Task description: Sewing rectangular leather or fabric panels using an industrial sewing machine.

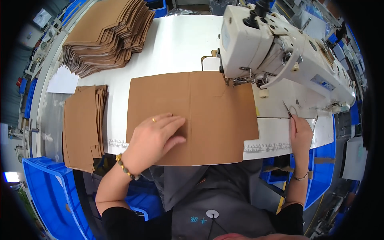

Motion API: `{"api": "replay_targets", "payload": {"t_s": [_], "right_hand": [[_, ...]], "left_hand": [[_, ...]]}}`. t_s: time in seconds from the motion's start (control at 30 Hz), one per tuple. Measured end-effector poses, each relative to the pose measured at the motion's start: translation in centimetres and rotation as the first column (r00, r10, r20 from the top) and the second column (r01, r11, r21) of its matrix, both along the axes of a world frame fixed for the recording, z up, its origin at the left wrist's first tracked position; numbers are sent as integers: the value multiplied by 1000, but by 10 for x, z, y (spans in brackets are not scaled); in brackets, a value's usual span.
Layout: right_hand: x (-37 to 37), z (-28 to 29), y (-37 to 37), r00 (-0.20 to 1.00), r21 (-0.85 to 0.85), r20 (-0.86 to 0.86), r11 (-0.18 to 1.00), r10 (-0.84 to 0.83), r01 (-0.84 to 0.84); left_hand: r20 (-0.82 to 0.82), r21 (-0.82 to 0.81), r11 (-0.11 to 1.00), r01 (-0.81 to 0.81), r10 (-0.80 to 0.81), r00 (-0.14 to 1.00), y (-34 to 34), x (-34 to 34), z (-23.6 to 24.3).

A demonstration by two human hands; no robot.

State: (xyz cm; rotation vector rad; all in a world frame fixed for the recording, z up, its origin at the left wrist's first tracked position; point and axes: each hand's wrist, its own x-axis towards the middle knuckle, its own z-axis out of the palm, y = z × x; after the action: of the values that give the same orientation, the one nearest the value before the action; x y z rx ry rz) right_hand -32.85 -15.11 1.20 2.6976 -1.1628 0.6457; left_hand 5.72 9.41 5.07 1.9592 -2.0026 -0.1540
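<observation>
A wide brown panel (224, 124) of flat sheet material lies on the white sewing table, a seam line down its middle and a notch at its lower right corner. My left hand (158, 134) rests on its left half, fingers stretched toward the seam, holding nothing. The panel's upper right part reaches under the head of a white sewing machine (248, 44). Right of the panel, my right hand (301, 134) has its fingers closed on what looks like small thread snips (287, 107), dark and pointed, with a thin ring beside the blade.
A tall stack of brown pieces (104, 32) stands at the far left, with a smaller stack (82, 124) nearer. A ruler strip (272, 147) runs along the table's front edge. Blue bins (52, 192) stand below at the left, and another blue bin (324, 172) at the right.
</observation>
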Motion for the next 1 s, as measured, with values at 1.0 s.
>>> {"api": "replay_targets", "payload": {"t_s": [1.0], "right_hand": [[197,23,100,900,306,-36,862,435,-405]], "left_hand": [[-765,19,1000,-3,17,644,-46,22,-22]]}}
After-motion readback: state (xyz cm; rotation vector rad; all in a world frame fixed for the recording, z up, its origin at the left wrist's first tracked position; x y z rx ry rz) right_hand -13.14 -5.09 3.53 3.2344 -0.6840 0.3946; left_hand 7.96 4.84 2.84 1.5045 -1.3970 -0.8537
